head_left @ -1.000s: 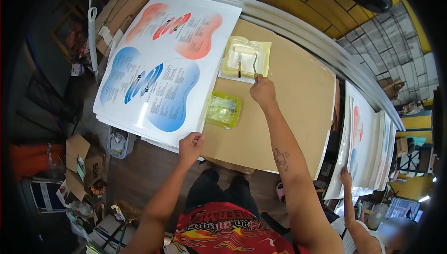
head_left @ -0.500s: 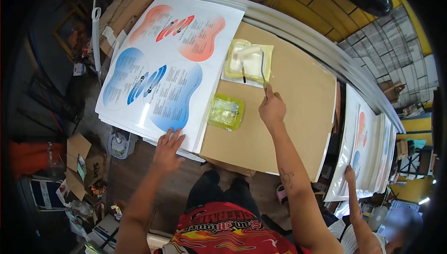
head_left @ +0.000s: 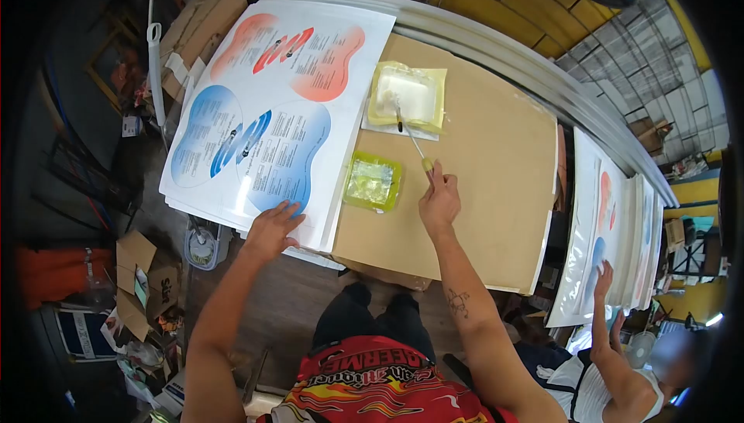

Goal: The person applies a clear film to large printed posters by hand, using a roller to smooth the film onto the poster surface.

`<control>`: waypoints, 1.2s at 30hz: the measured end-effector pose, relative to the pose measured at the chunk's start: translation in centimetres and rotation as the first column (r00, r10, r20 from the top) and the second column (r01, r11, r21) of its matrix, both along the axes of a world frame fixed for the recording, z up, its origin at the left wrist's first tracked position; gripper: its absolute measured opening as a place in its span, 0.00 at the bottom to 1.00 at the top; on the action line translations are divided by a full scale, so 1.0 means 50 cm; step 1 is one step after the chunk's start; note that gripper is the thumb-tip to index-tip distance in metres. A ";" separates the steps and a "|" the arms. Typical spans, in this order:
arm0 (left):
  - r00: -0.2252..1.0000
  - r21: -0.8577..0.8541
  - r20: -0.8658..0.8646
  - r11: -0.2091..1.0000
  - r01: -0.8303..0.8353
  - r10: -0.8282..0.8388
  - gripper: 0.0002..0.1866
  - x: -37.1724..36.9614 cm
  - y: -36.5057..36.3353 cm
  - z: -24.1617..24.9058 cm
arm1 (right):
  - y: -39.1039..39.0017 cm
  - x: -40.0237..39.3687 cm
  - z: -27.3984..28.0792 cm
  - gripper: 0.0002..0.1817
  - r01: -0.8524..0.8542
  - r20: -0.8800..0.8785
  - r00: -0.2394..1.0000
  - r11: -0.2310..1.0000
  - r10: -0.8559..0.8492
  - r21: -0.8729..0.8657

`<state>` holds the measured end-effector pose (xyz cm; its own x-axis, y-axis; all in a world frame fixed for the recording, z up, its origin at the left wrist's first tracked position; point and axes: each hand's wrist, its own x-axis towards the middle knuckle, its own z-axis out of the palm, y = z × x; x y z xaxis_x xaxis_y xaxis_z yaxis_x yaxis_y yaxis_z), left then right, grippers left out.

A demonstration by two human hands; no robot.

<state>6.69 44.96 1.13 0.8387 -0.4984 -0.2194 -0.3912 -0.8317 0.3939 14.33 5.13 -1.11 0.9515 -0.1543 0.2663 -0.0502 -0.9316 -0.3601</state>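
My right hand grips the yellow handle of a paint roller over the brown board. The roller's thin rod reaches up to the yellow tray, which holds white paste and a small dark brush. A small yellow tub with a clear liner sits just left of my right hand. My left hand lies flat, fingers spread, on the near edge of a stack of large white posters printed with red and blue shapes.
A grey metal rail runs along the far edge of the table. At the right, another person's hand rests on a second stack of the same posters. Cardboard boxes and clutter cover the floor at left.
My right hand has drawn back toward me with the roller, whose head has moved in the tray. My left hand moved left from the poster corner and flattened on the stack's near edge.
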 end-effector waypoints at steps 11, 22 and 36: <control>0.850 -0.073 0.224 0.878 -0.472 0.476 0.47 -0.046 -0.162 -0.106 | -0.013 0.045 0.009 0.24 0.117 0.085 0.990 0.993 -0.115 -0.016; 0.810 -0.113 0.222 0.839 -0.532 0.543 0.36 -0.038 -0.161 -0.109 | -0.025 0.044 -0.003 0.24 0.074 0.122 0.991 0.983 -0.054 -0.166; 0.872 0.000 0.135 0.880 -0.476 0.471 0.36 -0.010 -0.161 -0.043 | -0.097 -0.044 -0.055 0.27 0.069 0.195 0.979 0.997 -0.064 -0.018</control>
<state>6.19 36.92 -1.04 0.9942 -0.0291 -0.1037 0.0077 -0.9413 0.3374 12.13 0.29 -3.88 0.8691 -0.2064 0.4496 -0.0438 -0.9373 -0.3457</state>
